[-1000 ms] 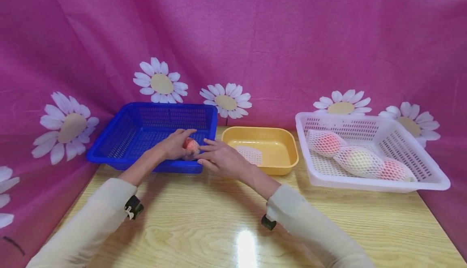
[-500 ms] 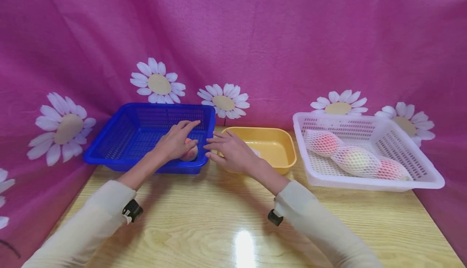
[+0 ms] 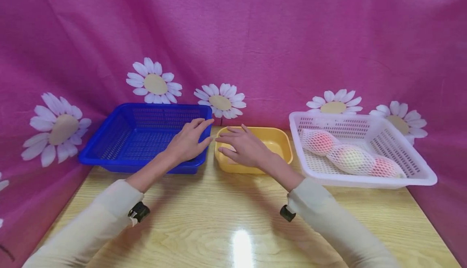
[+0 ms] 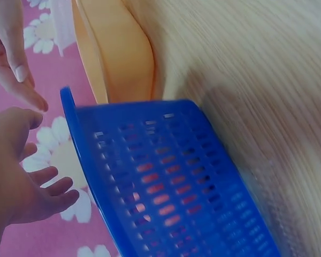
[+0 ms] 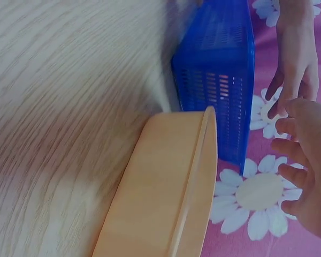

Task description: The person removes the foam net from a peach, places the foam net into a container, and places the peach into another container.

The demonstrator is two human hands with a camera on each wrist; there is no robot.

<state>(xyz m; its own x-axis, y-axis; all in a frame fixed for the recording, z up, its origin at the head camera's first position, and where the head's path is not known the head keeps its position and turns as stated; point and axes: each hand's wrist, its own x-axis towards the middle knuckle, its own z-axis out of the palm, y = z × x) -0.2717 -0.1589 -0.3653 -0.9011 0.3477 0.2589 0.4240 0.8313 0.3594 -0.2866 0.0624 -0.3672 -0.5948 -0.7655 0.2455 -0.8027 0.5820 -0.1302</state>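
Observation:
My left hand (image 3: 187, 143) hovers over the right side of the blue basket (image 3: 120, 162), fingers extended and holding nothing. Through the basket's slots, the left wrist view shows a reddish round fruit (image 4: 159, 199); in the head view my left hand covers it. Above the yellow tray (image 3: 281, 136) is my right hand (image 3: 245, 146), its fingers spread and gripping nothing. Part of a pale net sleeve (image 3: 231, 160) shows beneath those fingers in the tray, mostly hidden. The fingertips of both hands come near each other over the gap between basket and tray.
On the right stands a white basket (image 3: 365, 182) with three fruits in white foam nets (image 3: 350, 158). All containers sit on a wooden table (image 3: 204, 219), in front of a pink cloth (image 3: 255, 49) printed with white flowers.
My left hand has let go of the peach-coloured fruit, leaving it in the blue basket, and has lifted and moved right. My right hand has drawn back rightward over the yellow tray.

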